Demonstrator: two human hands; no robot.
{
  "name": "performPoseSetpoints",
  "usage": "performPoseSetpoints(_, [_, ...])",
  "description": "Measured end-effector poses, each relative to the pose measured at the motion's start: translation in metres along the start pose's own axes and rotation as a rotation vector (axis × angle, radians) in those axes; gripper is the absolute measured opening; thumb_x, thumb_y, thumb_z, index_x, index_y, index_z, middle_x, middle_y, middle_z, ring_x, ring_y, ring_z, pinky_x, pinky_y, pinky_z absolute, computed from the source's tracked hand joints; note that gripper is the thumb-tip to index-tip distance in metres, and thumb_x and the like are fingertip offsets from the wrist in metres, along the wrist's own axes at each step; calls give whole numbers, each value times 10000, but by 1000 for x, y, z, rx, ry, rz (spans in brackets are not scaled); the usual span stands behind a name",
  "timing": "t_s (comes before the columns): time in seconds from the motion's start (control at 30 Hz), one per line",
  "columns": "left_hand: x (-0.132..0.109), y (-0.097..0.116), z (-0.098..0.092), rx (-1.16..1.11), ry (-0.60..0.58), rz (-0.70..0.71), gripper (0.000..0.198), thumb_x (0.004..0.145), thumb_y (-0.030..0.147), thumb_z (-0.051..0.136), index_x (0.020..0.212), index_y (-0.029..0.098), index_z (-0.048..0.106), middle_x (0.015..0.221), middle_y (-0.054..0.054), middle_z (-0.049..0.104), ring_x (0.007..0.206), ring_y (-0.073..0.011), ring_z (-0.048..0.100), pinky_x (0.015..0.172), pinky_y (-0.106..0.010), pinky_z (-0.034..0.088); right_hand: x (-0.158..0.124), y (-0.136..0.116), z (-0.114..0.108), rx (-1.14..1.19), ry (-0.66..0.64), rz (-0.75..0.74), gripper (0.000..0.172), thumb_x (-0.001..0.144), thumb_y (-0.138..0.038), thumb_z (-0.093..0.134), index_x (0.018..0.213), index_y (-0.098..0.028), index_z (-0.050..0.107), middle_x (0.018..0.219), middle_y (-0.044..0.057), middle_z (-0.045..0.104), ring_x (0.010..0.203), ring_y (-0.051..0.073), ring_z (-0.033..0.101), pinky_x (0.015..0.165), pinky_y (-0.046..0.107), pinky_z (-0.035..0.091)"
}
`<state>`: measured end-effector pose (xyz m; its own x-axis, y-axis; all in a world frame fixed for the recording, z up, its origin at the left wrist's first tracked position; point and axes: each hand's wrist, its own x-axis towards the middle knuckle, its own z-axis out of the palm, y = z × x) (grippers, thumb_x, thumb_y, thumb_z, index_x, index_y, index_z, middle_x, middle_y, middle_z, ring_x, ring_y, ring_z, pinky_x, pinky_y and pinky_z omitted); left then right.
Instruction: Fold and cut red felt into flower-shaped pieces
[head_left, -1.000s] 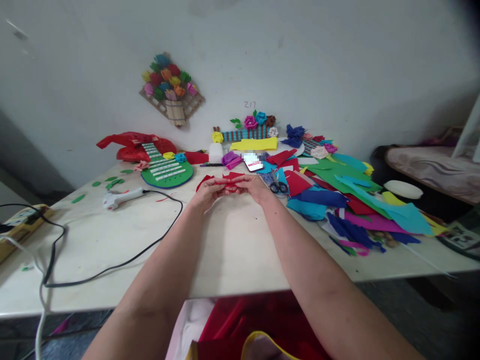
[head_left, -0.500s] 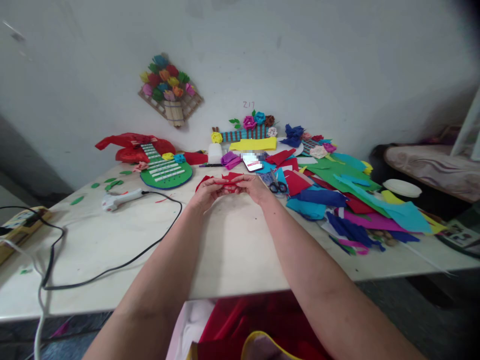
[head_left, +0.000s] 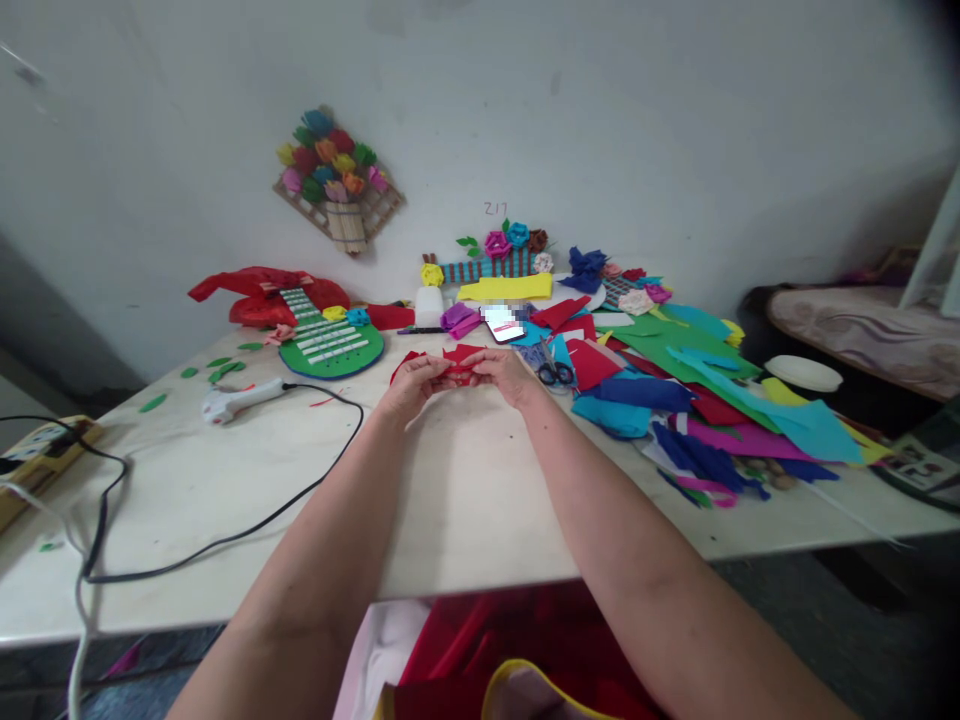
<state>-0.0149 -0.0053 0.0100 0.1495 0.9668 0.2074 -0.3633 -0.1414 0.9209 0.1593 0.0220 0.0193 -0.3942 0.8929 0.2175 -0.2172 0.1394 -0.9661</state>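
Just above the table [head_left: 465, 500], the left hand [head_left: 409, 385] and right hand [head_left: 508, 375] meet with fingertips pinched shut on 1 small red paper piece [head_left: 459, 368]. In my judgement an uneven tug from the 2 sides could tear or crumple the thin sheet, or it could slip loose. Close to the right hand lie scissors [head_left: 556, 374] and a spread heap of coloured sheets [head_left: 675, 400], crowding that side, while the glue gun [head_left: 236, 400] and its black cord [head_left: 217, 541] loop across the left. Farther back sit a green round board [head_left: 334, 345], a phone [head_left: 504, 322] and paper flowers [head_left: 517, 240] by the wall.
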Motion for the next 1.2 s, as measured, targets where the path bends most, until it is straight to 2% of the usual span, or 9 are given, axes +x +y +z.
performPoseSetpoints(0.13, [0,0,-1,41,1,5,246,589,185,701,813,112,633,701,-45,668,580,-139,623,697,-313,486,-1,0,0,-37,7,-4,189,571,-135,523,670,-139,685,543,8,620,471,90,522,569,252,457])
performPoseSetpoints(0.27, [0,0,-2,87,14,12,294,579,198,697,852,116,626,711,-39,665,586,-139,624,693,-313,485,-1,-1,-1,-22,-17,-37,196,642,-234,524,676,-123,683,587,35,635,471,98,522,543,258,454])
performPoseSetpoints(0.37, [0,0,0,136,37,12,311,556,208,703,842,116,624,706,-37,664,586,-147,626,681,-313,485,-1,-1,0,-46,30,-24,229,689,-321,559,700,-121,670,605,37,637,444,84,502,494,235,439])
performPoseSetpoints(0.5, [-1,1,3,186,54,40,326,543,215,711,842,118,625,712,-33,666,576,-141,617,679,-308,483,0,-2,1,-70,82,37,225,730,-345,576,813,-145,638,569,18,625,403,84,487,404,205,394])
performPoseSetpoints(0.7, [-1,-1,1,270,8,76,350,579,238,704,899,115,631,735,-53,670,609,-153,621,697,-319,486,0,3,-4,-193,-14,84,254,724,-353,623,672,-105,642,498,38,597,377,67,453,362,185,336])
performPoseSetpoints(0.87, [0,-2,0,320,7,86,321,590,241,694,882,117,648,700,-39,652,596,-156,614,693,-320,487,0,5,-7,-269,-26,95,243,672,-316,683,552,-121,600,447,17,558,346,58,413,351,195,315])
performPoseSetpoints(1.2, [0,-2,2,339,23,70,292,577,221,689,842,108,644,639,-33,649,566,-147,607,656,-301,490,-3,-2,-2,-322,-23,112,245,728,-212,627,516,-119,547,409,-11,534,328,36,390,349,165,300])
